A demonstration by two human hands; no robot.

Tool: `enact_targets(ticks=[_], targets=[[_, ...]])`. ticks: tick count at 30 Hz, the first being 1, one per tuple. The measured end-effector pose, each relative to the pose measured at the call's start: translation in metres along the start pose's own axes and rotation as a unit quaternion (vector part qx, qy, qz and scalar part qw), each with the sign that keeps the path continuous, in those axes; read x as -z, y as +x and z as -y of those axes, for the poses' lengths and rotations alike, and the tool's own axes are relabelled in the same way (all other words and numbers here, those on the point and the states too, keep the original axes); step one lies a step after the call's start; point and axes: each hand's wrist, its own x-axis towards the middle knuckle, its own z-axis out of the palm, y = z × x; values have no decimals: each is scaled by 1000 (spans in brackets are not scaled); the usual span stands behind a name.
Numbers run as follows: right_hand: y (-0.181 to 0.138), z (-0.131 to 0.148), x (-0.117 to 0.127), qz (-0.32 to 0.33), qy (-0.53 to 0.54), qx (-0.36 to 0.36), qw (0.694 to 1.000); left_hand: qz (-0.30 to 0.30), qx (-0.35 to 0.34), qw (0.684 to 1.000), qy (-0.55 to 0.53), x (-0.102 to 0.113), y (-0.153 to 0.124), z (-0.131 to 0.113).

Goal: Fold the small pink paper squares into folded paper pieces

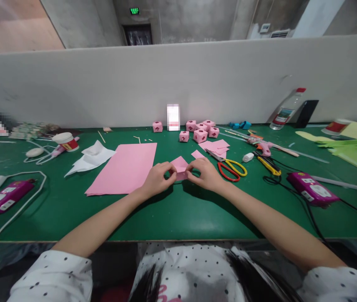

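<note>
A small folded piece of pink paper (181, 173) is held just above the green table between my two hands. My left hand (160, 177) pinches its left edge with thumb and fingers. On the opposite edge, my right hand (206, 174) grips it the same way. Left of my left hand lies a stack of large pink sheets (125, 167). Small pink paper pieces (218, 147) lie beyond my right hand, partly under scissors (231, 167) with one red and one yellow handle. Several folded pink paper cubes (200, 135) with dark red diamond marks stand farther back.
On the right are a white eraser-like block (248, 157), a yellow utility knife (269, 165), a pink glue gun (265, 147), a purple power strip (312, 188) with black cables and a bottle (287, 110). Crumpled white paper (92, 157), a paper cup (65, 141) and another purple strip (7, 196) lie left.
</note>
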Motion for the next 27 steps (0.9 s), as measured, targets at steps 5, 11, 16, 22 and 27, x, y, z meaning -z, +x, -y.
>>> enact_targets(ticks=[5, 11, 16, 22, 27], targets=[[3, -18, 14, -33, 12, -53, 998, -26, 23, 999, -9, 4, 3, 14], [1, -52, 18, -77, 14, -168, 983, -29, 41, 999, 6, 6, 5, 27], [-1, -68, 15, -86, -24, -202, 975, 63, -27, 996, 64, -3, 3, 32], [-3, -68, 12, -100, -123, -226, 961, 93, -75, 988, 94, -7, 2, 34], [-5, -55, 5, -127, -163, -159, 965, 84, -69, 990, 94, -7, 3, 36]])
